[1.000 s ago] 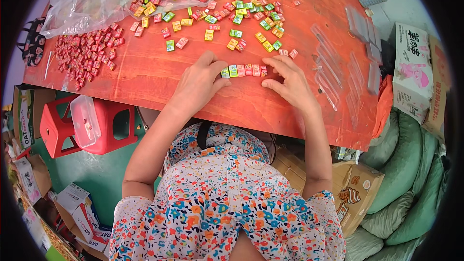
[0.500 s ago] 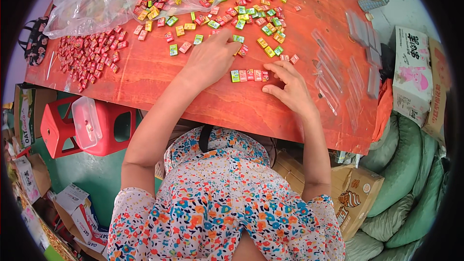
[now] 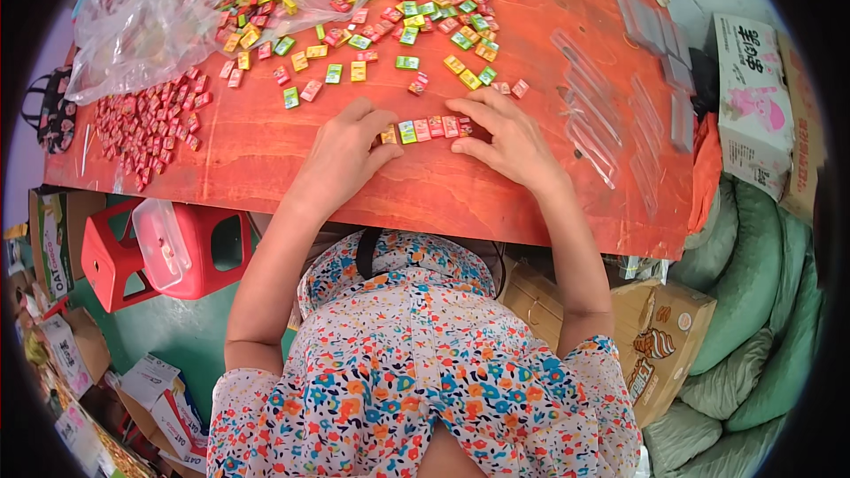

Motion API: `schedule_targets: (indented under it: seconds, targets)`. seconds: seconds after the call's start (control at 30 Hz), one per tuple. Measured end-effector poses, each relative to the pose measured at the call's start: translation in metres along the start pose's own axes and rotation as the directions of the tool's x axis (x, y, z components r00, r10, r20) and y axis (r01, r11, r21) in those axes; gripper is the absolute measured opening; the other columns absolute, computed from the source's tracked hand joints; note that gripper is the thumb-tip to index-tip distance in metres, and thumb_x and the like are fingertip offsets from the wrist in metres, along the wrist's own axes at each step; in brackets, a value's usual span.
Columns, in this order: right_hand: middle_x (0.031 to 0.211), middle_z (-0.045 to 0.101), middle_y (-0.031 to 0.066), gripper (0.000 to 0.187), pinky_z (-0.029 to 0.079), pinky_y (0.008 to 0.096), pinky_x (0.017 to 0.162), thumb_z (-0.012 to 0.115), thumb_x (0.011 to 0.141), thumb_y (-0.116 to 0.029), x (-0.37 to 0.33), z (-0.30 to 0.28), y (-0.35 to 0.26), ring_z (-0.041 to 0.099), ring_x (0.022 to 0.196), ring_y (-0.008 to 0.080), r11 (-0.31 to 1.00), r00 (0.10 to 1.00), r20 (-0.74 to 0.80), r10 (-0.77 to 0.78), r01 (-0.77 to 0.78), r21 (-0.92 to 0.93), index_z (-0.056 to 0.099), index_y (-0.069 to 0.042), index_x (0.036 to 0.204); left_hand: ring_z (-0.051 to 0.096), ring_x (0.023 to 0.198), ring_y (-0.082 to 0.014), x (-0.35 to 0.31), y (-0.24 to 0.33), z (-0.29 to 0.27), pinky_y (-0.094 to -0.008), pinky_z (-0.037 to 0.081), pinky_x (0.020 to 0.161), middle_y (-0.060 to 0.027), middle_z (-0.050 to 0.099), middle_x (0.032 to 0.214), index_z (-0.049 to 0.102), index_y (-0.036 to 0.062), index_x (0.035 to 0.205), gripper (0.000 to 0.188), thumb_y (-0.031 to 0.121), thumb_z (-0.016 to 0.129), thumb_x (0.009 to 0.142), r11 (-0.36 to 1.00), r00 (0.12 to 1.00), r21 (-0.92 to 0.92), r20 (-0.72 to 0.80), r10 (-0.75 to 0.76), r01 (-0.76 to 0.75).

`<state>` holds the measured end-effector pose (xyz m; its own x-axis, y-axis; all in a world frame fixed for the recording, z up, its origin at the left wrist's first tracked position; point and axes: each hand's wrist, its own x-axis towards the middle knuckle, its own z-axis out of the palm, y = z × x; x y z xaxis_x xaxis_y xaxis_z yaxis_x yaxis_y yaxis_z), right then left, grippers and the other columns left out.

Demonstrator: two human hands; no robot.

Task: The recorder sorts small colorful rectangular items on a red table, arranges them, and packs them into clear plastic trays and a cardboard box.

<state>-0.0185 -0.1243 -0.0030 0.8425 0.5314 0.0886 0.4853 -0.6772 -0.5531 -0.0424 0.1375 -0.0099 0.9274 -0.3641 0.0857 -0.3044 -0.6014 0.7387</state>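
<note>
A short row of small candy-like boxes (image 3: 436, 127), one green and several pink to red, lies on the red table in front of me. At its left end my left hand (image 3: 347, 158) pinches a small orange-yellow box (image 3: 389, 134) between thumb and fingers, beside the green one. My right hand (image 3: 512, 143) curls its thumb and forefinger around the row's right end, partly covering the last red box. Beyond the hands lie loose green (image 3: 407, 63), yellow (image 3: 359, 71) and pink boxes (image 3: 311, 90).
A heap of small red boxes (image 3: 150, 128) lies at the left, below a clear plastic bag (image 3: 133, 35) and a mixed pile (image 3: 252, 13). Clear plastic cases (image 3: 591, 146) rest at the right. A red stool (image 3: 208, 248) with a clear tub stands beyond the table's near edge.
My left hand has come back from the loose boxes to the row's left end, bringing an orange-yellow box. My right hand stays at the right end. The whole view has shifted slightly.
</note>
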Motion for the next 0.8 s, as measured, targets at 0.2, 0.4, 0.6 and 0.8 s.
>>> schedule_targets:
  seconds: [0.2,0.4,0.6,0.8]
  targets:
    - [0.113,0.061,0.0074,0.047,0.051,0.0381,0.084,0.076,0.081,-0.025,0.002,0.007,-0.008,0.061,0.103,0.0273,1.0,1.0,-0.009,-0.008,0.008,-0.024,0.064,-0.011,0.124,0.064,0.087,-0.0355,0.003,0.002,0.013,-0.0446,0.053,0.075,-0.0152,0.058,0.098,0.066,0.0051,0.117,0.045,0.017,0.08,0.076,0.999,0.998,-0.001,-0.054,0.045,-0.045]
    - [0.109,0.062,0.0061,0.038,0.052,0.0393,0.083,0.075,0.081,-0.026,0.005,0.014,-0.007,0.062,0.102,0.0252,1.0,0.998,-0.053,-0.027,0.028,0.009,0.067,-0.011,0.116,0.064,0.084,-0.0336,0.009,0.003,0.017,-0.044,0.053,0.072,-0.0142,0.057,0.096,0.069,0.0048,0.11,0.037,0.017,0.079,0.076,0.997,0.997,0.053,-0.057,0.059,-0.056]
    - [0.103,0.061,0.0092,0.028,0.052,0.0403,0.082,0.071,0.084,-0.021,-0.001,0.019,0.004,0.062,0.098,0.0288,0.995,0.984,-0.147,-0.098,0.099,-0.001,0.068,-0.008,0.109,0.061,0.072,-0.0244,0.014,0.011,0.022,-0.0362,0.05,0.066,-0.0113,0.058,0.089,0.07,0.0006,0.108,0.031,0.008,0.077,0.078,0.995,0.994,0.009,-0.051,0.102,-0.101]
    - [0.105,0.061,0.0107,0.028,0.052,0.0402,0.081,0.072,0.084,-0.02,-0.039,-0.007,0.001,0.062,0.096,0.0301,0.999,0.973,-0.228,0.032,-0.025,0.033,0.068,-0.007,0.108,0.064,0.077,-0.0324,0.032,0.041,0.033,-0.042,0.053,0.067,-0.0133,0.059,0.09,0.071,0.0047,0.103,0.024,0.012,0.076,0.08,0.993,0.995,-0.081,0.044,0.092,-0.088]
